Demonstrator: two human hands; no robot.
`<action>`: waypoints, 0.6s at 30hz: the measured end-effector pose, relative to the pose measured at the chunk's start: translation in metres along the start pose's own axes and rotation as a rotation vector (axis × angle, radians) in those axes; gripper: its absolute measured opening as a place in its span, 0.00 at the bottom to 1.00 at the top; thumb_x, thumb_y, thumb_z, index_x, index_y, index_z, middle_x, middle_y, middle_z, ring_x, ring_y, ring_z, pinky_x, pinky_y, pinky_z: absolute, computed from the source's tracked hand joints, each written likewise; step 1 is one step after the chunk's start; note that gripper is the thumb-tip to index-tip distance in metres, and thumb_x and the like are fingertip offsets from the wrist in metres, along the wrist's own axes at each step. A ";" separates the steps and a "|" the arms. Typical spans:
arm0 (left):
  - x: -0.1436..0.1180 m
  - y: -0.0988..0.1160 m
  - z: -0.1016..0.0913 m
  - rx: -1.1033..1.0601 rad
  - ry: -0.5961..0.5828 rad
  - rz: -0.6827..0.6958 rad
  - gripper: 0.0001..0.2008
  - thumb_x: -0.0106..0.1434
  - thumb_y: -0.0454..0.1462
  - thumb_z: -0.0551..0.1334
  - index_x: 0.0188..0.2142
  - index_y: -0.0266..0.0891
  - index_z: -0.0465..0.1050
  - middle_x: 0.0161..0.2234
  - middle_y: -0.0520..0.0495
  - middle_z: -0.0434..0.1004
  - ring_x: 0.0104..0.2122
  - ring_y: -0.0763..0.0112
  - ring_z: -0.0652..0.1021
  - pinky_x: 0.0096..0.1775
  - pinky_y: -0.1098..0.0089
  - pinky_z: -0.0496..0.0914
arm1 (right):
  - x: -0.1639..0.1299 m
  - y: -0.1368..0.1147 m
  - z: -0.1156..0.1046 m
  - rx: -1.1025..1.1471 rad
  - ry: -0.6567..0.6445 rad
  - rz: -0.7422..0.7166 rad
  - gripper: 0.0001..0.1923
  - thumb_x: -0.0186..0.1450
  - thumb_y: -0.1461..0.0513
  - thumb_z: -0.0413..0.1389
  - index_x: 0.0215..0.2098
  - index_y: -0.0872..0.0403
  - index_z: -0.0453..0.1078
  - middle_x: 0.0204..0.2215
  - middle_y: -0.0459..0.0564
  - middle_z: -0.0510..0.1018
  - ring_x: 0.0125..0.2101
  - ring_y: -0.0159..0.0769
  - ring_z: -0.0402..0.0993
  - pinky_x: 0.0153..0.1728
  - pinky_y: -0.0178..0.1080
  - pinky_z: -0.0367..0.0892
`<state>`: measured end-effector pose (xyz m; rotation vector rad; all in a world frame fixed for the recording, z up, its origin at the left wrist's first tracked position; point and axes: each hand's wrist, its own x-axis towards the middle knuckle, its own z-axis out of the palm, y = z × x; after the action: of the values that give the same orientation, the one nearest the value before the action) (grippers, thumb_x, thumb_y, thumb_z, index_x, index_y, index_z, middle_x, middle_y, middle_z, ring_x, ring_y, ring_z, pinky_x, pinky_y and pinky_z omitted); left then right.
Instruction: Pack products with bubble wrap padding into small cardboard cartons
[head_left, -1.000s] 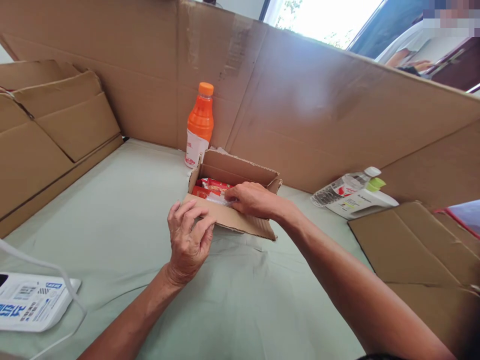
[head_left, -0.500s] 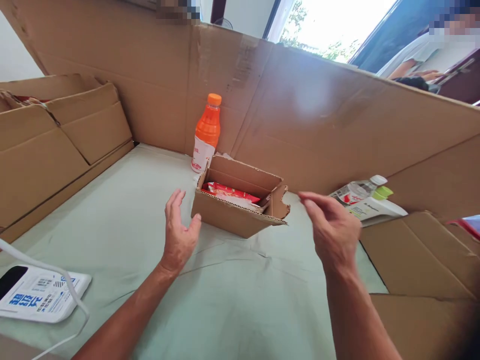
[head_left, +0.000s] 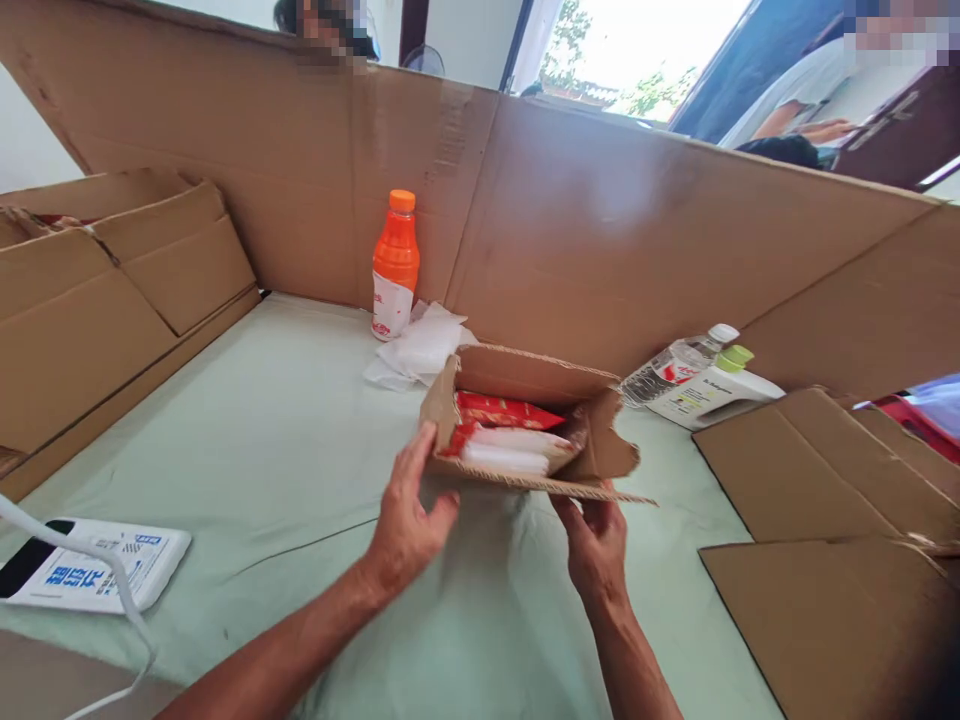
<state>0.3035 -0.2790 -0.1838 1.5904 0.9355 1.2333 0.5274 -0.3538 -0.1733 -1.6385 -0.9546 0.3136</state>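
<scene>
A small open cardboard box is tilted toward me between my two hands. Inside it lie red-and-white packets and a flat white packet. My left hand grips the box's left end, fingers against its side and thumb near the front corner. From below, my right hand holds the front right part; its fingertips are hidden under the front edge. Crumpled white tissue or plastic lies just behind the box's left end. Beside that stands an orange bottle.
A cardboard wall runs along the back. A clear bottle and a white bottle with a green cap lie at the right. Larger cardboard boxes flank both sides. A white package and cable are lower left. People are beyond the wall.
Both hands have come onto the box, which has moved right and toward me and tipped forward. The crumpled white material behind it now shows. The view has shifted slightly.
</scene>
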 end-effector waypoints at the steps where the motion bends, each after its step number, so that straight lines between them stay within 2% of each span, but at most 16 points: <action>1: -0.017 0.002 0.001 0.014 -0.005 -0.002 0.37 0.57 0.32 0.62 0.67 0.41 0.59 0.66 0.40 0.64 0.65 0.56 0.66 0.66 0.54 0.60 | -0.006 0.003 -0.008 -0.004 0.016 -0.016 0.20 0.59 0.48 0.62 0.42 0.52 0.71 0.40 0.53 0.79 0.40 0.42 0.74 0.39 0.41 0.71; 3: -0.041 0.004 -0.007 0.041 0.029 -0.046 0.37 0.58 0.32 0.61 0.68 0.42 0.57 0.65 0.40 0.65 0.64 0.55 0.68 0.65 0.53 0.63 | -0.013 0.006 -0.007 -0.034 -0.016 -0.029 0.20 0.58 0.49 0.63 0.42 0.52 0.71 0.39 0.52 0.79 0.39 0.42 0.74 0.38 0.40 0.70; 4: -0.047 0.004 -0.016 0.056 0.069 -0.079 0.37 0.59 0.32 0.61 0.68 0.43 0.57 0.64 0.39 0.66 0.63 0.55 0.69 0.64 0.53 0.64 | -0.014 0.004 0.002 -0.051 -0.058 -0.034 0.20 0.58 0.48 0.63 0.42 0.52 0.72 0.37 0.51 0.79 0.37 0.41 0.74 0.37 0.40 0.70; 6: -0.053 0.004 -0.042 0.084 0.174 -0.143 0.35 0.60 0.34 0.62 0.67 0.43 0.58 0.63 0.39 0.67 0.62 0.53 0.70 0.64 0.51 0.64 | -0.011 -0.004 0.035 -0.050 -0.159 -0.060 0.19 0.58 0.48 0.62 0.40 0.52 0.72 0.33 0.50 0.79 0.34 0.41 0.73 0.36 0.41 0.70; 9: -0.046 0.004 -0.089 0.119 0.397 -0.221 0.34 0.61 0.39 0.63 0.66 0.43 0.59 0.62 0.38 0.68 0.60 0.50 0.71 0.63 0.47 0.62 | 0.000 -0.025 0.110 0.030 -0.356 -0.146 0.20 0.61 0.50 0.59 0.46 0.53 0.71 0.37 0.51 0.80 0.36 0.42 0.74 0.38 0.43 0.72; 12: -0.031 0.000 -0.125 0.123 0.594 -0.206 0.38 0.59 0.40 0.66 0.67 0.43 0.57 0.63 0.38 0.66 0.59 0.51 0.71 0.63 0.48 0.63 | 0.018 -0.050 0.196 0.117 -0.583 -0.279 0.24 0.62 0.54 0.57 0.54 0.53 0.67 0.48 0.55 0.78 0.45 0.46 0.75 0.46 0.47 0.72; 15: -0.006 -0.009 -0.146 0.076 0.667 -0.155 0.41 0.56 0.37 0.66 0.68 0.44 0.54 0.66 0.39 0.60 0.64 0.52 0.66 0.63 0.52 0.63 | 0.032 -0.069 0.275 0.034 -0.694 -0.372 0.38 0.62 0.58 0.56 0.68 0.56 0.51 0.64 0.62 0.64 0.61 0.49 0.65 0.58 0.51 0.66; 18: 0.027 -0.023 -0.156 0.040 0.726 -0.143 0.42 0.55 0.36 0.64 0.68 0.43 0.51 0.67 0.39 0.59 0.65 0.54 0.64 0.64 0.55 0.62 | 0.033 -0.077 0.330 -0.115 -0.747 -0.417 0.46 0.64 0.59 0.54 0.72 0.62 0.34 0.70 0.69 0.51 0.69 0.52 0.50 0.66 0.55 0.55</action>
<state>0.1563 -0.2162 -0.1799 1.0711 1.4957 1.7306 0.3011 -0.1011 -0.1959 -1.3808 -1.8700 0.6078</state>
